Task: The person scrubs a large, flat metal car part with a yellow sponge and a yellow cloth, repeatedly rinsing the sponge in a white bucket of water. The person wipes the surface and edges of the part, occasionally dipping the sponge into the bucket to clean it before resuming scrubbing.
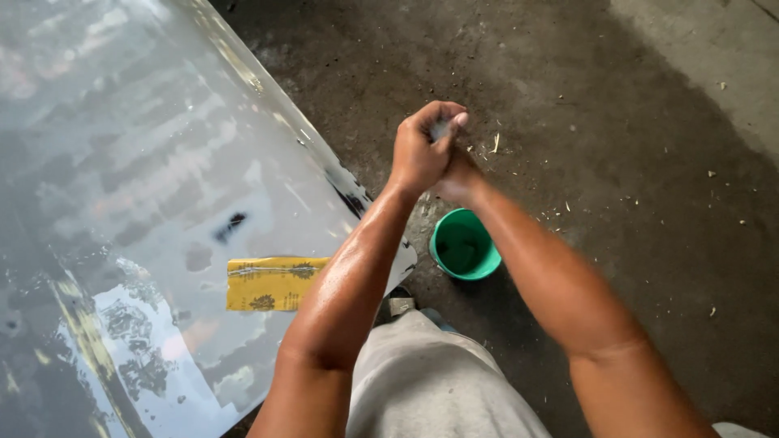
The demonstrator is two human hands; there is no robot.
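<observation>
A small grey wad [441, 128], probably soft and wet, is squeezed between the clenched left hand [422, 150] and right hand [459, 177]; below them a green bucket [464, 245] stands on the floor [633, 162].

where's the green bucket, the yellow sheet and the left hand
green bucket [484, 268], head view, on the near rim
yellow sheet [268, 284], head view, on its middle, lying on the glossy panel [122, 162]
left hand [422, 150], head view, on the back of the fist
</observation>
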